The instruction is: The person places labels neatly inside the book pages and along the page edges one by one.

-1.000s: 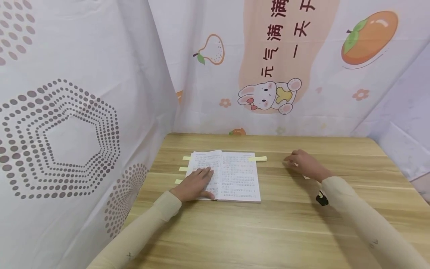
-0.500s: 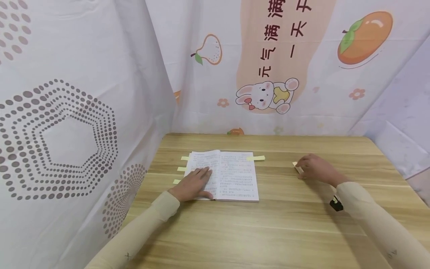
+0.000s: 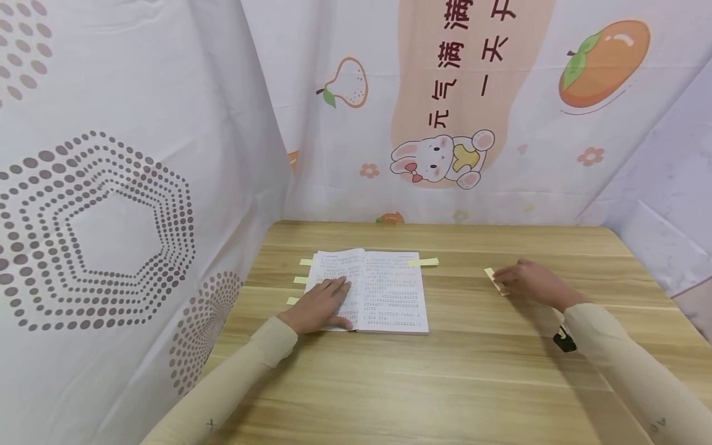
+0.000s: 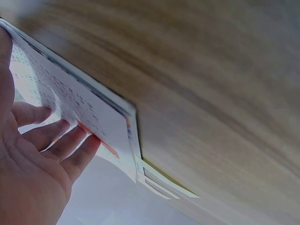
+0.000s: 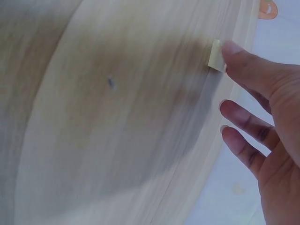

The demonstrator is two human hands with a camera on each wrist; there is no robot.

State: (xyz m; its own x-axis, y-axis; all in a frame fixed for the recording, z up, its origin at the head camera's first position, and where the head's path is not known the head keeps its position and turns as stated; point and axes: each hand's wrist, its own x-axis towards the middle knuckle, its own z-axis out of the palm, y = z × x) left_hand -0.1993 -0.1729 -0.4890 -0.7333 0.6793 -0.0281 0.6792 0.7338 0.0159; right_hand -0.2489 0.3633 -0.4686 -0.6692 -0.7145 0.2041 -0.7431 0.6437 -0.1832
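An open book (image 3: 395,296) with printed pages lies on the wooden table. My left hand (image 3: 319,305) rests on its left page, fingers extended; the left wrist view shows the fingertips (image 4: 89,145) against the page. Three pale yellow sticky tabs (image 3: 301,280) stick out from the book's left edge, and a sticky strip (image 3: 424,262) crosses the right page's upper edge. To the right, my right hand (image 3: 531,284) pinches at a small pad of sticky notes (image 3: 491,275) on the table. In the right wrist view the thumb covers part of the sticky note pad (image 5: 214,57); the index fingertip is hidden.
A black wrist camera (image 3: 564,339) hangs under my right wrist. The wooden table (image 3: 389,383) ends at a printed cloth (image 3: 345,161) behind. Another patterned white cloth (image 3: 128,228) hangs close along the left side.
My right hand has moved slightly right and down onto the sticky note pad, uncovering more of it. The left hand stays on the page. The head view has shifted a little.
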